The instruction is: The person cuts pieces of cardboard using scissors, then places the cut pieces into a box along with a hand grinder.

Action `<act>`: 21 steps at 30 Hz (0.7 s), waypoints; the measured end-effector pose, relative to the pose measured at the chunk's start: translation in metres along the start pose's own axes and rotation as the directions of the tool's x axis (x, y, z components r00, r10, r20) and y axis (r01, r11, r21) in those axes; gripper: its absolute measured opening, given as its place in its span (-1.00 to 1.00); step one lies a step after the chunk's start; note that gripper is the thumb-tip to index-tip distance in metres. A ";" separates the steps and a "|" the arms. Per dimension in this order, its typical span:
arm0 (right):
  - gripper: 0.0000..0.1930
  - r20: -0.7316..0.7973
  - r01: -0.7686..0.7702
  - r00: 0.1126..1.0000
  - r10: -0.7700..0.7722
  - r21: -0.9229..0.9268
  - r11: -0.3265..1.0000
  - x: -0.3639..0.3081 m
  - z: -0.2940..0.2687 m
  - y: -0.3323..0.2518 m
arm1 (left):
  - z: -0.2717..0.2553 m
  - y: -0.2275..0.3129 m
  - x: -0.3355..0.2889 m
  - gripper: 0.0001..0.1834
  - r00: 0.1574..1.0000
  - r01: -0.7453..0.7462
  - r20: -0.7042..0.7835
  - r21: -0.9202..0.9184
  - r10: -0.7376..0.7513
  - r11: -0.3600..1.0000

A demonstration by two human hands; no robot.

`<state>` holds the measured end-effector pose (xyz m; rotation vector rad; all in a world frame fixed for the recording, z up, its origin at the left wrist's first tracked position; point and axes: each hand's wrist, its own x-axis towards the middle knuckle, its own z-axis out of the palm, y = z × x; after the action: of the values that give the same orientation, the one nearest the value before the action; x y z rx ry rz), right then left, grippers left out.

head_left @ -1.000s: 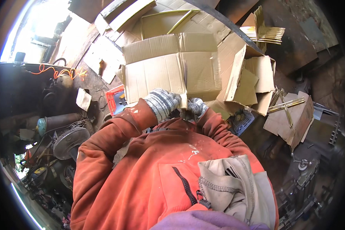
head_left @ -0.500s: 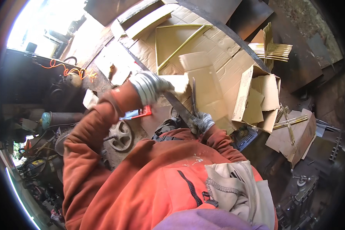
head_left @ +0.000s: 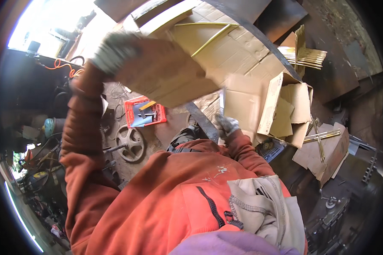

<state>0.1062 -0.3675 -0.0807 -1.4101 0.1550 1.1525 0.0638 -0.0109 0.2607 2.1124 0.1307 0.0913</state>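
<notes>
My left hand (head_left: 116, 53), in a striped work glove and smeared by motion, is raised at the upper left. It is closed on the edge of a brown cardboard piece (head_left: 166, 70), which slants across the workbench. My right hand (head_left: 227, 124), also gloved, is near my waist, closed around a narrow knife-like blade (head_left: 222, 100) that points up and away from me. Its handle is hidden in the fist. The blade's tip is close to the cardboard's lower right corner; I cannot tell whether they touch. Flat cardboard (head_left: 244, 95) lies beyond my right hand.
The bench's dark metal edge (head_left: 202, 123) runs in front of me. An open cardboard box (head_left: 271, 104) stands to the right, near bundled brass-coloured rods (head_left: 302, 57). A red crate (head_left: 161, 113) and a spoked handwheel (head_left: 130, 143) are low on the left. A blue basket (head_left: 274, 153) is beside my right arm.
My left hand has swung up and to the left, lifting the cardboard piece off the bench area. The red crate is now uncovered. My right hand has stayed nearly in place, the blade tilting slightly.
</notes>
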 end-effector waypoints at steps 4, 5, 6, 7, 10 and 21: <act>-0.53 0.004 -0.325 0.945 0.326 -0.038 0.945 0.003 -0.009 0.010 | -0.027 0.019 0.014 -0.74 0.968 -0.183 -0.127 0.238 0.217 0.954; -0.50 0.045 -0.361 0.930 0.364 -0.069 0.930 -0.035 0.014 -0.035 | -0.022 0.008 0.011 -0.73 0.955 -0.193 -0.153 0.339 0.256 0.921; -0.50 0.116 -0.270 0.950 0.289 -0.154 0.950 -0.039 0.010 -0.041 | -0.013 0.005 0.017 -0.71 0.935 -0.220 -0.160 0.435 0.315 0.873; -0.51 0.186 -0.177 0.957 0.221 -0.228 0.957 -0.042 0.006 -0.044 | 0.004 0.003 0.026 -0.71 0.828 -0.461 -0.005 0.563 0.561 0.685; -0.62 0.131 0.005 0.991 -0.014 0.068 0.998 -0.058 0.003 -0.043 | 0.077 -0.003 0.001 -0.65 0.761 -0.335 -0.106 0.780 0.640 0.528; -0.70 0.036 -0.273 0.961 0.274 0.278 0.921 -0.082 -0.063 0.011 | 0.189 -0.210 -0.133 0.06 0.974 0.197 -0.181 0.386 -0.136 0.901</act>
<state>0.0912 -0.4646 -0.0468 -1.1612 0.5133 1.2989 -0.0581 -0.0804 -0.0188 2.4941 0.4550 0.1302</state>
